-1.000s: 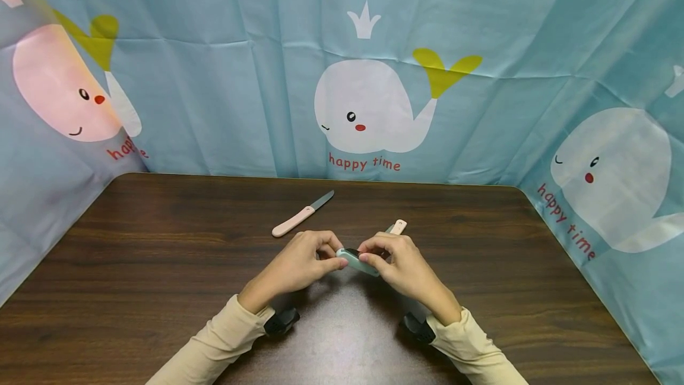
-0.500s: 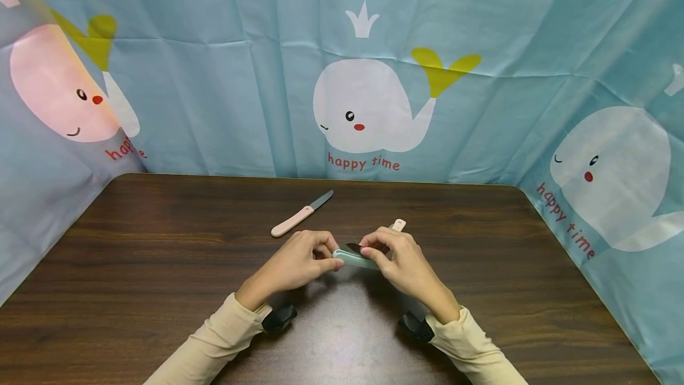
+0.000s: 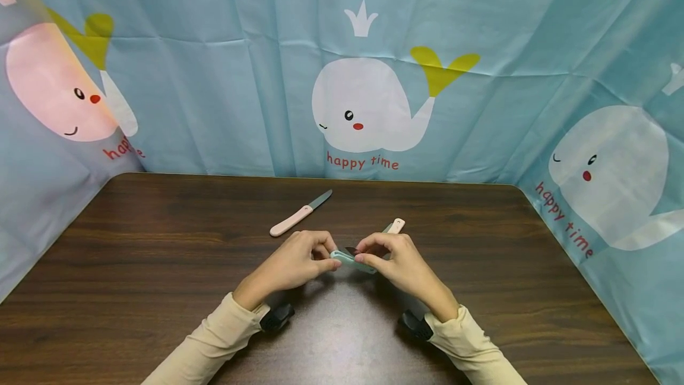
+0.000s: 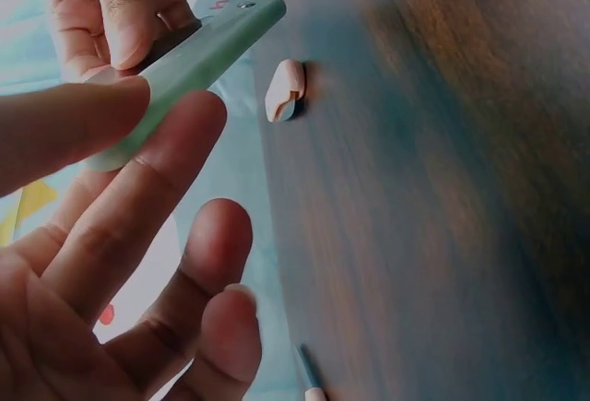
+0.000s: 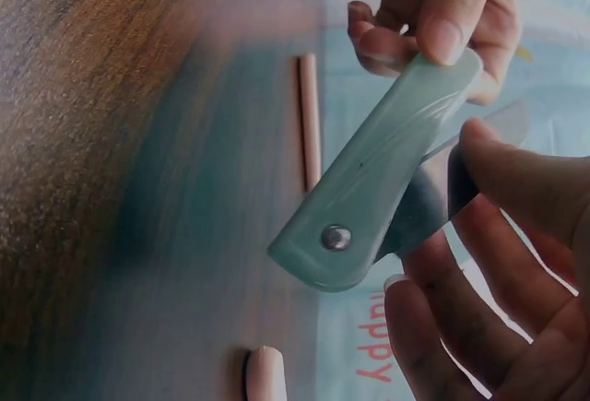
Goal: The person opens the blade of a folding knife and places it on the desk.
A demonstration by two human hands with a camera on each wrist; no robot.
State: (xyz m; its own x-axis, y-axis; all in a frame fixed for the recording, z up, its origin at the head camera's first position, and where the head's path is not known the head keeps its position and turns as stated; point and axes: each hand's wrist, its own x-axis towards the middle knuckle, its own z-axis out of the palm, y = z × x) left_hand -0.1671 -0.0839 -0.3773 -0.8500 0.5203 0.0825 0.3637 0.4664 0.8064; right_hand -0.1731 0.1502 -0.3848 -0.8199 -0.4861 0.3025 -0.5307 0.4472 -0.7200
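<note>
1. The left hand (image 3: 291, 263) pinches one end of a green folding knife (image 5: 378, 166) between thumb and forefinger; its other fingers bend loosely below.
2. The right hand (image 3: 398, 260) pinches the knife's blade (image 5: 422, 200), with its thumb against the flat of the metal.
3. The knife is held up off the desk (image 3: 160, 266), between the two hands and in front of the person. Its blade stands partly out of the handle, at an angle to it.
4. A round metal rivet (image 5: 336, 238) sits near the handle end away from the left hand.
5. A pink knife (image 3: 291, 221) lies unfolded on the desk, just beyond the left hand, its blade pointing away to the right.
6. Another knife, with a cream handle (image 3: 396, 227), lies beyond the right hand, which hides part of it.
7. Both arms wear cream sleeves (image 3: 198, 343), with a black device (image 3: 276, 318) at each wrist.
8. Behind the desk hangs a light blue cloth (image 3: 214, 106) printed with whales (image 3: 363, 103) and the red words "happy time".
</note>
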